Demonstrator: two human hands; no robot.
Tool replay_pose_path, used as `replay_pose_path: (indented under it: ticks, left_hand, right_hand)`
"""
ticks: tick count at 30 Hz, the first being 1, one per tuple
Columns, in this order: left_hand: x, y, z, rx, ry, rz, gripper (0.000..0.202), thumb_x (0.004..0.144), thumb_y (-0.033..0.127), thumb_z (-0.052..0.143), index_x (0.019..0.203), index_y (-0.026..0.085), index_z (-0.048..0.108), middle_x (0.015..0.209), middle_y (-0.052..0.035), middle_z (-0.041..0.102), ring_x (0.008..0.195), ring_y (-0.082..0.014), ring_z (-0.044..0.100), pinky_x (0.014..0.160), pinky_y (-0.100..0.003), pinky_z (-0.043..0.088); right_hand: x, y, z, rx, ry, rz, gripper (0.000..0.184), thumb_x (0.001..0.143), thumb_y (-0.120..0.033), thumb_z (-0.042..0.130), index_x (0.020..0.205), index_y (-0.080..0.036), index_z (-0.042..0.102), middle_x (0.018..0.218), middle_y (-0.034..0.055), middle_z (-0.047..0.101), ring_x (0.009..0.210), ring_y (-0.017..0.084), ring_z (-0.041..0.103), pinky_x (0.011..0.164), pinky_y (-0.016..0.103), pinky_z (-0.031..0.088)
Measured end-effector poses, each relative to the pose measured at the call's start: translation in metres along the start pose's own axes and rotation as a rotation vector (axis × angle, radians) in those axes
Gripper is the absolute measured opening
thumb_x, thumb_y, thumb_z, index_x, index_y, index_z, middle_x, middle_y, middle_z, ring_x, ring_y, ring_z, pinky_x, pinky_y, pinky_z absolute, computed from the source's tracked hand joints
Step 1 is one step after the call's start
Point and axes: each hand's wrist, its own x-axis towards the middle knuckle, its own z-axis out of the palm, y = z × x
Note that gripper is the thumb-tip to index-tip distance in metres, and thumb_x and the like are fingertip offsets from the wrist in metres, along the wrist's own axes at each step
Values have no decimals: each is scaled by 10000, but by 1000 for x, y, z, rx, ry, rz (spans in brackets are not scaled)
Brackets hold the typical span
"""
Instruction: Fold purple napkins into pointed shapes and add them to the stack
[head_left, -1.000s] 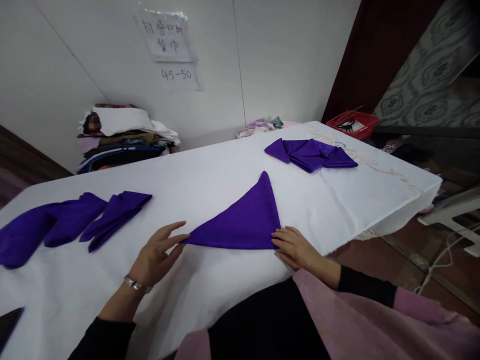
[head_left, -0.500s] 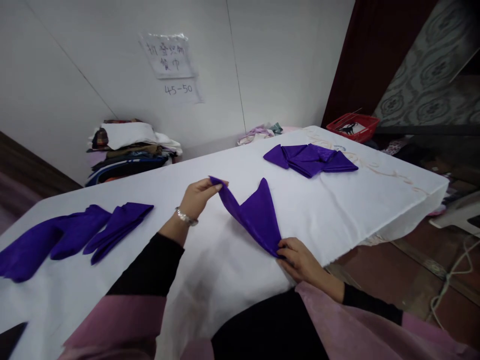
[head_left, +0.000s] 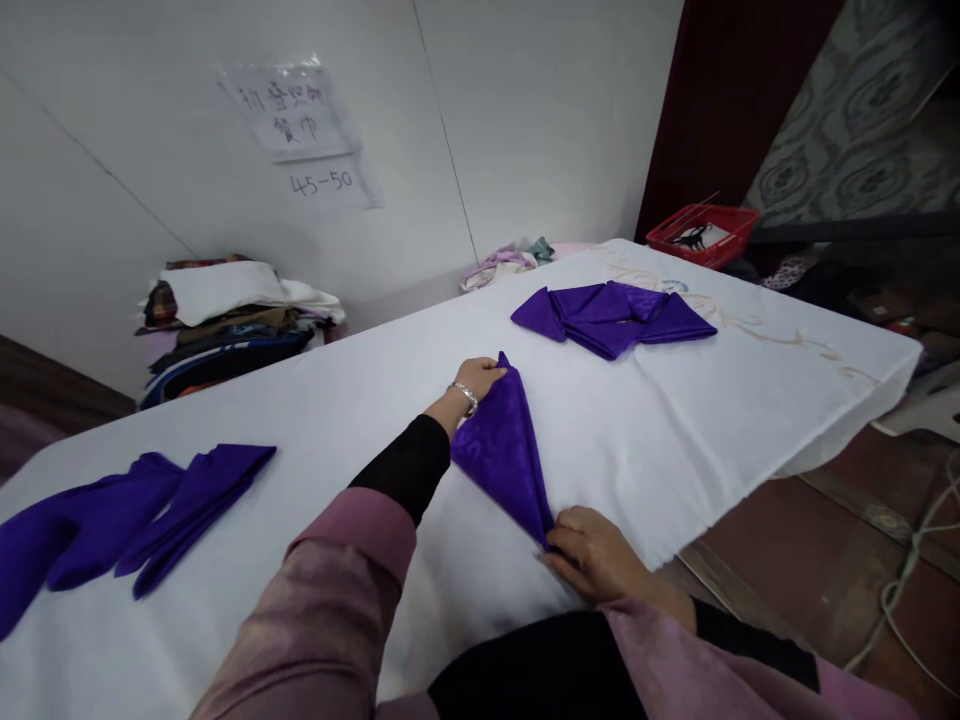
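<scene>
A purple napkin (head_left: pixel 504 447) lies folded into a narrow triangle on the white table (head_left: pixel 337 420), its point away from me. My left hand (head_left: pixel 480 376) reaches out to the far tip and pinches the folded-over corner down there. My right hand (head_left: pixel 596 553) rests at the near corner by the table's front edge, fingers curled and pressing on the cloth.
Several folded purple napkins (head_left: pixel 611 315) lie at the back right of the table. Loose purple cloths (head_left: pixel 131 520) lie at the left. A stack of fabrics (head_left: pixel 225 310) sits by the wall. A red basket (head_left: pixel 701 235) stands beyond the far right corner.
My left hand picked up the napkin's left corner, carried it up and over to the far tip, and laid it down. The wide triangle became a narrower one. My right hand stayed at the near corner.
</scene>
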Motion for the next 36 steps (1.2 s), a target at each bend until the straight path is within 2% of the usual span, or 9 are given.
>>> replay_pose_path:
  ticks: [5, 10, 19, 23, 29, 33, 36]
  left_hand:
    - [21, -17, 20, 54, -7, -56, 109, 640, 279, 672, 601, 186, 632, 491, 45, 530, 474, -103, 469, 493, -247, 379]
    - [33, -28, 31, 98, 27, -79, 93, 640, 275, 684, 606, 194, 656, 524, 43, 567, 510, -111, 503, 538, -248, 410]
    - [45, -41, 39, 152, 89, -49, 86, 663, 258, 684, 732, 209, 700, 713, 12, 682, 666, -144, 607, 659, -259, 463]
    - [45, -43, 42, 193, 103, -33, 149, 691, 260, 673, 832, 222, 703, 787, 2, 699, 724, -155, 627, 688, -266, 475]
    - [40, -41, 44, 325, 95, -12, 316, 764, 284, 618, 1075, 232, 638, 855, -2, 687, 744, -154, 619, 717, -277, 473]
    - [41, -37, 45, 440, 66, 30, 369, 765, 276, 622, 1125, 198, 615, 1053, -51, 647, 913, -170, 598, 830, -276, 449]
    - [44, -32, 43, 534, 24, 58, 345, 761, 282, 626, 1090, 181, 640, 1167, -87, 595, 1032, -204, 554, 906, -298, 411]
  right_hand:
    - [3, 4, -3, 8, -33, 27, 275, 892, -378, 428, 734, -229, 595, 665, 38, 590, 620, 186, 557, 547, 294, 400]
    - [2, 10, -3, 1, -94, 59, 211, 866, -334, 488, 738, -213, 604, 685, 22, 615, 633, 166, 586, 543, 273, 374]
    - [1, 12, 0, -5, -17, 40, 180, 846, -342, 494, 750, -220, 585, 672, 19, 623, 600, 184, 592, 512, 305, 375]
    - [2, 11, 0, -20, -34, 48, 188, 856, -337, 468, 743, -233, 576, 670, 22, 625, 599, 192, 596, 509, 314, 387]
    - [2, 11, 1, -12, -34, 63, 206, 861, -352, 451, 735, -238, 567, 660, 28, 620, 589, 198, 595, 502, 320, 393]
    - [2, 10, -1, -4, -32, 66, 205, 865, -344, 446, 736, -235, 562, 657, 26, 617, 586, 194, 592, 501, 316, 389]
    - [2, 10, -1, -9, -33, 73, 189, 858, -325, 454, 731, -232, 558, 658, 22, 616, 586, 187, 589, 504, 307, 385]
